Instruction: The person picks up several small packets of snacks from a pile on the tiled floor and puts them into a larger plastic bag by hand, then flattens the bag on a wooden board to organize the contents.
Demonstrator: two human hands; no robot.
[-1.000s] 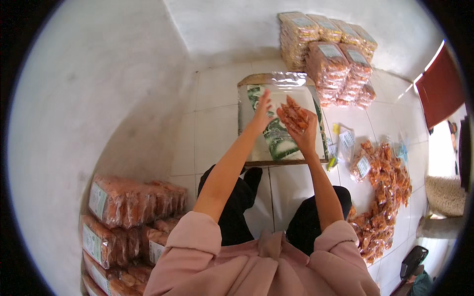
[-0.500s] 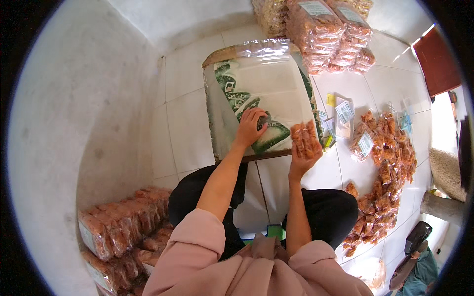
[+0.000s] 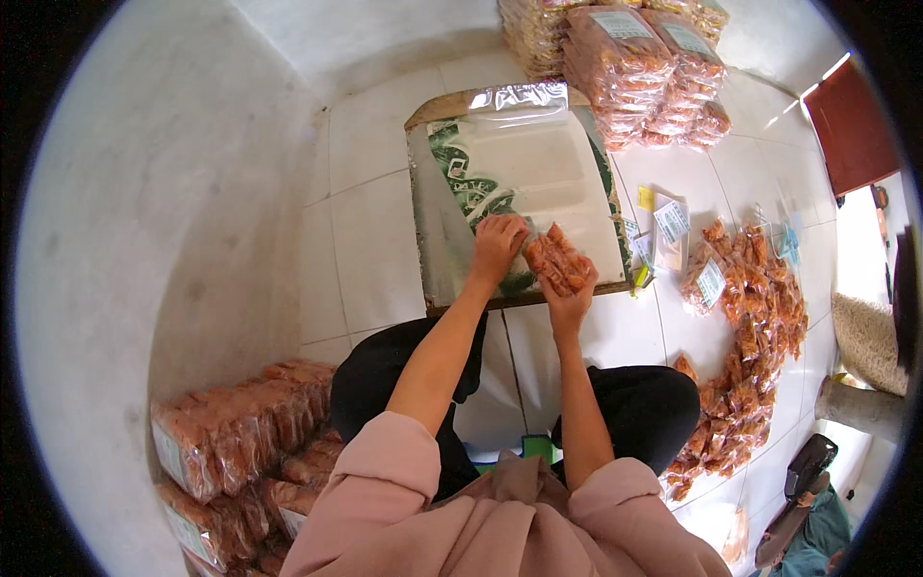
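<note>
Mid-frame, the right hand (image 3: 569, 300) pinches an orange-brown packet (image 3: 558, 260), while the left hand (image 3: 498, 250) curls its fingers alongside, grip unclear.

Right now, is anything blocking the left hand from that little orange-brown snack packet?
Nothing visible does. The left hand is beside the left end of the snack packet; whether they touch, I can't tell. The right hand holds its lower end; the printed work surface lies underneath, not between.

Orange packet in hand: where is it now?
In the head view, right of centre: the packet is in the right hand, over the near half of the board, beside the left hand.
</note>
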